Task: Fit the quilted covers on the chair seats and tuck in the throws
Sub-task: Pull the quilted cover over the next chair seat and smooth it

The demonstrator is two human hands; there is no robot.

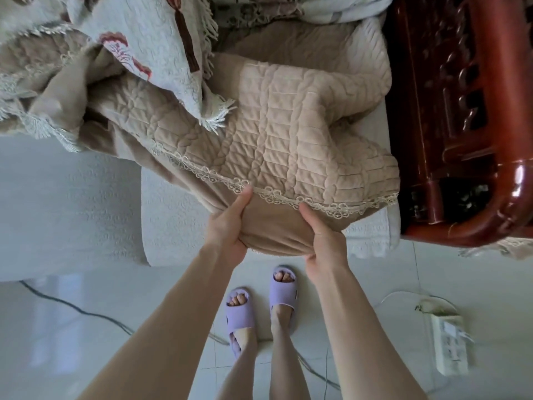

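A beige quilted cover (288,134) with a lace trim lies rumpled over a white seat cushion (173,226). Its front edge hangs down past the cushion. My left hand (227,226) grips that hanging edge, thumb up on the trim. My right hand (323,238) grips the same edge a little to the right. A pale throw (150,39) with red flower prints and tasselled fringe lies bunched over the back left of the cover.
A carved red-brown wooden armrest (467,125) stands at the right. On the tiled floor lie a white power strip (450,342) at the right and a dark cable (86,313) at the left. My feet in purple slippers (259,307) stand close to the seat.
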